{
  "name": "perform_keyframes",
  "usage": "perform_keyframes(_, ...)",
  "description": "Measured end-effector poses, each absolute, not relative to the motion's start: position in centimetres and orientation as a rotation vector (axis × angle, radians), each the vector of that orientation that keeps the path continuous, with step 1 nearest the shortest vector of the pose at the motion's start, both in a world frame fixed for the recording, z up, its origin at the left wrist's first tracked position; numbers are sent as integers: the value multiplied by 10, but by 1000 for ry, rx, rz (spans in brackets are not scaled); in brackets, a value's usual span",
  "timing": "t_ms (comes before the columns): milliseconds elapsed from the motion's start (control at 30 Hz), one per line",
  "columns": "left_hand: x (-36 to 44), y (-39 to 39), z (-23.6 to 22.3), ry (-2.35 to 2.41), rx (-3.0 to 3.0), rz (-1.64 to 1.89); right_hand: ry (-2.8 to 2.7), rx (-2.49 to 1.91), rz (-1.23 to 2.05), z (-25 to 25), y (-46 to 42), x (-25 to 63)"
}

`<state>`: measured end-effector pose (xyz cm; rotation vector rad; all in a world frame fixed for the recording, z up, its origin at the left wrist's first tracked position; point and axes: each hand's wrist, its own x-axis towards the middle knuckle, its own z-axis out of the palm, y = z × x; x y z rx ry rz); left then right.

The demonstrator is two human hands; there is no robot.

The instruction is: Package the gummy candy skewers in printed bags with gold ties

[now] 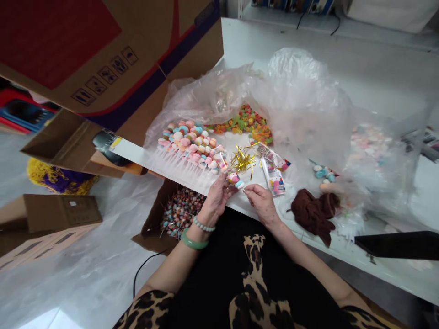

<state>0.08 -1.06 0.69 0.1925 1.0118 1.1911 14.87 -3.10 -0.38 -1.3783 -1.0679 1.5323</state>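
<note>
Head view: a white worktable (373, 77) seen from above, with two bare forearms reaching in from the bottom edge.

Left hand (216, 199): fingers closed in a grip on the near end of a pink-and-blue candy skewer (235, 179), held just above the table edge.

Right hand (262, 203): thumb and forefinger pinched together just beside the skewer's blue end; whether anything thin lies between them is too small to tell.

Skewer's lie: its long axis slants from the left fingers down and to the right, so its free blue end points toward the right-hand pinch. The right hand is nearer that end, and the left hand holds the other.

Beside the hands: a tangle of shiny gold tinsel twist ties (243, 160) lies just beyond the skewer, next to a long printed cellophane packet (272, 176). To the left, a white plastic rack (154, 160) holds rows of pastel round candies (187, 144).

Rest: orange-and-green ring candies (243, 125) sit on a crumpled clear plastic sheet (295, 91), and a brown cloth (313, 217) lies to the right. Below the table edge, a cardboard tray of striped lollipops (180, 212) sits on the floor. A large printed cardboard box (103, 59) fills the upper left. A green jade bangle (194, 240) and a pale beaded bracelet (202, 224) circle the left wrist.
</note>
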Motion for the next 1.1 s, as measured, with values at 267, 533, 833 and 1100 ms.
perform_keyframes(267, 22, -8, 16, 920, 175, 1373, -1383, -1444, 1311, 11, -35, 143)
perform_keyframes(533, 23, -16, 18, 919, 99, 1228, -1246, -1438, 1334, 5, -36, 144)
perform_keyframes(833, 13, -15, 21, 1011, 261, 1264, -1650, -1433, 877, 1, -48, 148)
perform_keyframes(1100, 17, -13, 19, 986, 260, 1293, -1933, -1314, 627, -4, -52, 142)
